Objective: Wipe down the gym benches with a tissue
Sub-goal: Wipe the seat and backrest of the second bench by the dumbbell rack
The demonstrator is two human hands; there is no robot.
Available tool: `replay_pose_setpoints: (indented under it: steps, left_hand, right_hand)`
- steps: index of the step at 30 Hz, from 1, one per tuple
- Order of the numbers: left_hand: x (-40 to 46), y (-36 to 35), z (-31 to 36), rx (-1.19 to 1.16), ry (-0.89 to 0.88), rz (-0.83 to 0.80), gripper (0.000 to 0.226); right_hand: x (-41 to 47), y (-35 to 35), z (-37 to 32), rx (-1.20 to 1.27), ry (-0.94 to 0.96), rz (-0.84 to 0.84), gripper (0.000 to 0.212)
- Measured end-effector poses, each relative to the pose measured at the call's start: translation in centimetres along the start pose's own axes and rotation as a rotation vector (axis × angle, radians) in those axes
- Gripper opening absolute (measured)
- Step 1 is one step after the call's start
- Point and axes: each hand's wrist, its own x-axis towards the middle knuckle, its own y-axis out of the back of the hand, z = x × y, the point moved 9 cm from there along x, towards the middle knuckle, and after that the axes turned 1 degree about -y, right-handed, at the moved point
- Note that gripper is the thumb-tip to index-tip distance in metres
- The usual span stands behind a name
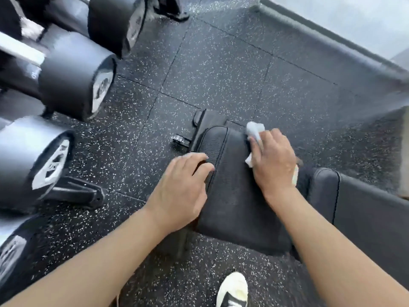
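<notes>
left hand (180, 191) flat, right hand (273, 160) clutching

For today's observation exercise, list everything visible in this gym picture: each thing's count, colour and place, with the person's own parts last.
Padded leather bench seat: one, black, centre.
Second padded bench section: one, black, right.
Crumpled paper tissue: one, white, on the seat's far right edge.
Large round dumbbells: several, black with silver ends, left.
Speckled rubber floor: black with white flecks.
Sneaker: one, white and black, bottom.
Left hand: rests on the seat's left edge.
Right hand: presses the tissue.
</notes>
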Motion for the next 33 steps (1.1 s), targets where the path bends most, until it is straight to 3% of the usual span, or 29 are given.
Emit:
replay_pose_setpoints:
  steps: [5,9,11,15,21,26,33]
  left_hand:
    - [5.7,-0.7,1.7,0.026,-0.053,-0.006,0.039]
    - [10.1,-3.1,5.7,0.118,-0.212,-0.1,0.042]
    - [11.8,-5.1,7.9,0.168,-0.291,-0.172,0.048]
    - [13.1,-7.8,9.4,0.293,-0.321,-0.219,0.059]
    - [13.6,-7.9,9.5,0.282,-0.314,-0.187,0.061]
    - [13.7,-8.1,9.3,0.271,-0.329,-0.174,0.06]
    - [13.4,-8.2,9.1,0.264,-0.329,-0.163,0.059]
  right_hand:
    - [-11.4,1.2,-5.0,0.129,0.335,-0.058,0.023]
    - [-17.9,2.5,-2.4,0.16,0.521,-0.135,0.019]
    - [-17.1,3.0,1.5,0.145,0.443,-0.097,0.014]
    - [-11.5,3.6,10.0,0.159,0.044,0.046,0.021]
    - [-5.1,2.1,11.8,0.197,-0.362,0.151,0.021]
    - [-6.3,2.4,11.6,0.213,-0.396,0.173,0.019]
    - [-16.1,4.0,9.0,0.189,-0.457,0.184,0.017]
